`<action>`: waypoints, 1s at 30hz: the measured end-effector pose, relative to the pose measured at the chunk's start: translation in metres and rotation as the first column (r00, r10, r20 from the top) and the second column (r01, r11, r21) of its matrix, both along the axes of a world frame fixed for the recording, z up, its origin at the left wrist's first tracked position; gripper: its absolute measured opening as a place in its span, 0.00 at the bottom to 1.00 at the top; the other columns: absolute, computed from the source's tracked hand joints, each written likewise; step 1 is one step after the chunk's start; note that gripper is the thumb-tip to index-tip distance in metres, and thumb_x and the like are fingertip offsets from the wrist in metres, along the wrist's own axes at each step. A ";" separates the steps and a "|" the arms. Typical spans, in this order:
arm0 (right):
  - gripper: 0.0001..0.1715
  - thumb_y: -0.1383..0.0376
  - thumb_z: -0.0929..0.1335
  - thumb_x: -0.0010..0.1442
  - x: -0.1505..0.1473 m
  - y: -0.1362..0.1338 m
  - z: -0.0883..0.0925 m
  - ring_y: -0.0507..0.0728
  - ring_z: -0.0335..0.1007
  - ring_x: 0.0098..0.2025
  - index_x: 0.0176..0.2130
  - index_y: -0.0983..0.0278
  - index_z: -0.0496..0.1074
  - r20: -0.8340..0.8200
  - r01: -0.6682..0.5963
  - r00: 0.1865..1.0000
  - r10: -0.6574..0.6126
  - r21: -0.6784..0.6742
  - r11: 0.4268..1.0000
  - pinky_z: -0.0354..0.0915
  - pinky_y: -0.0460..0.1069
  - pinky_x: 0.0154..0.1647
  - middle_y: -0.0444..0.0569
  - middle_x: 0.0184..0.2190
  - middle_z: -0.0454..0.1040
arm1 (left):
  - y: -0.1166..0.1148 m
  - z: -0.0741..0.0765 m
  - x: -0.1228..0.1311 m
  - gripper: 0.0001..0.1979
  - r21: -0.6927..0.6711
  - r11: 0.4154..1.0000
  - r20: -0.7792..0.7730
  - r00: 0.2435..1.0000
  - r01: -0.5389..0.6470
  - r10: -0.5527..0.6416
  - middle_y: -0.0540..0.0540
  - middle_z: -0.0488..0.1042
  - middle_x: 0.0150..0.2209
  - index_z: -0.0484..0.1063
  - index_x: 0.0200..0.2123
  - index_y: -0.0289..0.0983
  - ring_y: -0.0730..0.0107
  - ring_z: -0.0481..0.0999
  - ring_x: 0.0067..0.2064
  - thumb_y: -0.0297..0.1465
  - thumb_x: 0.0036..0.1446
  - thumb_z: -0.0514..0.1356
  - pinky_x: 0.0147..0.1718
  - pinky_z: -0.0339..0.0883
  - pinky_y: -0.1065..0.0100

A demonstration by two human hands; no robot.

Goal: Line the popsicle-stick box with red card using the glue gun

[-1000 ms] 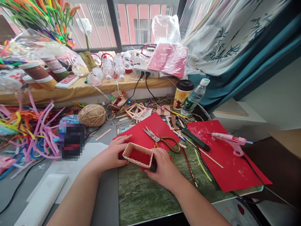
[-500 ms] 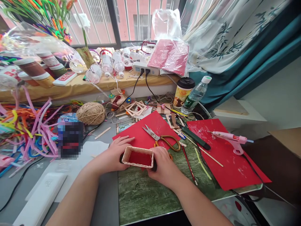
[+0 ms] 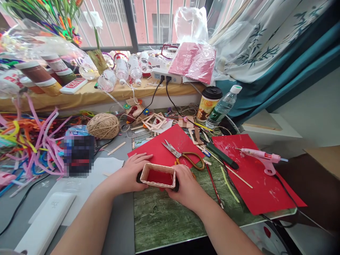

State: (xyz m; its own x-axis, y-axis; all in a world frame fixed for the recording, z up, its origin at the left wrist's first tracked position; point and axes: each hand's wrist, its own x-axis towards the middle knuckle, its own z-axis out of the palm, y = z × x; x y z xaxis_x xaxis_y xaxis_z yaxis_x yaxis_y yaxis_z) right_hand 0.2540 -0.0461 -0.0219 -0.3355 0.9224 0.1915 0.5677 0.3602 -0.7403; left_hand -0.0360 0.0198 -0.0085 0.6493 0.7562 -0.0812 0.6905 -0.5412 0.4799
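A small open-topped box [image 3: 158, 185] with pale wooden walls and a red bottom sits between my two hands. My left hand [image 3: 135, 171] grips its left end, some fingers stretched over the red sheet [image 3: 148, 147] behind. Wrapped round the right end is my right hand [image 3: 183, 181]. Dark round pieces show at both ends of the box, mostly covered by my hands; their kind is unclear. Just beyond my right hand lie scissors [image 3: 183, 154] with brown handles, blades partly apart, on the red sheet.
On the right, a pink glue gun [image 3: 261, 158] rests on another red sheet [image 3: 268, 191]. A green-handled tool [image 3: 221, 155], a water bottle [image 3: 223, 108] and a lidded cup [image 3: 208, 104] stand or lie nearby. At left are a twine ball [image 3: 103, 126] and pipe cleaners [image 3: 39, 141].
The box appears slightly farther right and tilted a little differently between my hands. My grip on it stays the same, and the whole view has shifted slightly.
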 end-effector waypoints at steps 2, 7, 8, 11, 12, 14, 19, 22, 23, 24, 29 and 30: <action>0.28 0.70 0.77 0.56 -0.001 0.001 0.000 0.66 0.71 0.53 0.54 0.58 0.71 0.007 0.006 1.000 -0.006 0.002 1.000 0.68 0.61 0.56 0.51 0.49 0.75 | 0.000 -0.001 0.000 0.38 0.000 1.000 -0.005 1.000 -0.002 0.002 0.48 0.60 0.76 0.69 0.66 0.52 0.41 0.55 0.77 0.37 0.52 0.72 0.73 0.52 0.41; 0.30 0.72 0.77 0.55 0.001 0.001 0.001 0.67 0.71 0.54 0.55 0.58 0.71 0.007 -0.003 1.000 0.003 -0.001 1.000 0.68 0.61 0.57 0.51 0.50 0.76 | 0.003 -0.001 0.001 0.35 -0.006 1.000 -0.019 1.000 0.000 0.000 0.51 0.59 0.77 0.73 0.64 0.54 0.41 0.56 0.77 0.37 0.52 0.73 0.73 0.53 0.40; 0.30 0.72 0.77 0.55 0.001 0.001 0.001 0.66 0.71 0.54 0.55 0.58 0.71 0.003 -0.005 1.000 0.005 0.003 1.000 0.68 0.61 0.57 0.51 0.50 0.76 | 0.003 -0.001 0.001 0.35 -0.006 1.000 -0.017 1.000 -0.001 0.001 0.51 0.60 0.76 0.73 0.63 0.54 0.41 0.56 0.77 0.37 0.52 0.73 0.73 0.52 0.40; 0.30 0.72 0.77 0.54 0.002 0.002 0.001 0.66 0.71 0.54 0.55 0.58 0.72 0.001 -0.009 1.000 0.009 0.010 1.000 0.67 0.61 0.57 0.51 0.50 0.76 | 0.003 0.002 0.002 0.36 -0.016 1.000 -0.001 1.000 -0.008 0.008 0.50 0.62 0.76 0.74 0.64 0.55 0.40 0.57 0.76 0.38 0.51 0.74 0.73 0.52 0.40; 0.30 0.72 0.77 0.54 0.002 0.002 0.001 0.66 0.71 0.54 0.54 0.58 0.72 0.003 -0.008 1.000 0.008 0.008 1.000 0.68 0.61 0.57 0.51 0.49 0.76 | 0.003 0.003 0.002 0.36 -0.023 1.000 0.004 1.000 -0.008 0.008 0.49 0.62 0.75 0.73 0.64 0.55 0.39 0.57 0.76 0.38 0.51 0.75 0.73 0.52 0.39; 0.29 0.72 0.77 0.54 0.001 0.002 0.002 0.66 0.71 0.53 0.54 0.58 0.72 0.008 -0.003 1.000 0.003 0.001 1.000 0.68 0.61 0.56 0.51 0.49 0.76 | 0.003 0.004 0.001 0.38 -0.039 0.999 0.009 1.000 -0.008 0.009 0.49 0.61 0.76 0.72 0.65 0.55 0.40 0.56 0.77 0.38 0.50 0.76 0.73 0.51 0.39; 0.29 0.72 0.77 0.54 0.000 0.001 0.006 0.66 0.71 0.53 0.54 0.58 0.72 0.020 0.002 1.000 -0.002 -0.010 1.000 0.68 0.61 0.56 0.51 0.49 0.76 | 0.000 0.006 0.000 0.43 -0.062 0.998 0.000 1.000 -0.008 0.008 0.49 0.58 0.77 0.69 0.68 0.56 0.40 0.53 0.78 0.35 0.48 0.77 0.73 0.50 0.38; 0.31 0.72 0.78 0.54 0.001 0.001 0.007 0.66 0.72 0.54 0.54 0.58 0.72 0.006 -0.002 1.000 0.002 -0.034 0.999 0.69 0.61 0.56 0.50 0.50 0.76 | -0.001 0.007 0.001 0.46 -0.059 0.998 0.007 1.000 -0.013 0.014 0.48 0.58 0.77 0.69 0.68 0.55 0.39 0.53 0.78 0.37 0.46 0.79 0.74 0.50 0.37; 0.33 0.72 0.79 0.53 0.002 0.000 0.008 0.67 0.72 0.56 0.56 0.57 0.71 -0.003 -0.002 1.000 0.002 -0.051 0.999 0.70 0.62 0.57 0.51 0.52 0.76 | -0.001 0.008 0.001 0.46 -0.056 0.998 0.021 1.000 -0.014 0.016 0.47 0.59 0.77 0.69 0.68 0.54 0.38 0.54 0.78 0.39 0.46 0.79 0.74 0.50 0.37; 0.37 0.70 0.80 0.53 0.004 -0.001 0.008 0.67 0.72 0.58 0.58 0.56 0.70 -0.019 0.000 1.000 -0.001 -0.069 0.998 0.70 0.63 0.59 0.51 0.54 0.76 | -0.001 0.009 0.001 0.46 -0.053 0.998 0.040 0.999 -0.016 0.018 0.45 0.60 0.76 0.68 0.68 0.53 0.38 0.54 0.77 0.41 0.46 0.79 0.73 0.51 0.38; 0.56 0.62 0.83 0.52 0.013 -0.007 0.010 0.70 0.67 0.69 0.70 0.53 0.60 -0.163 -0.001 0.986 -0.021 -0.135 0.991 0.69 0.66 0.68 0.56 0.68 0.67 | -0.001 0.018 -0.002 0.54 -0.068 0.997 0.169 0.985 -0.020 0.031 0.39 0.63 0.74 0.61 0.73 0.50 0.39 0.55 0.77 0.49 0.46 0.79 0.73 0.55 0.41; 0.54 0.62 0.82 0.54 0.014 -0.008 0.011 0.69 0.68 0.69 0.71 0.52 0.60 -0.192 -0.007 0.981 -0.020 -0.139 0.990 0.70 0.65 0.68 0.56 0.69 0.68 | -0.002 0.020 -0.001 0.54 -0.080 0.997 0.193 0.980 -0.022 0.037 0.39 0.63 0.74 0.60 0.73 0.51 0.39 0.56 0.77 0.49 0.46 0.79 0.72 0.57 0.42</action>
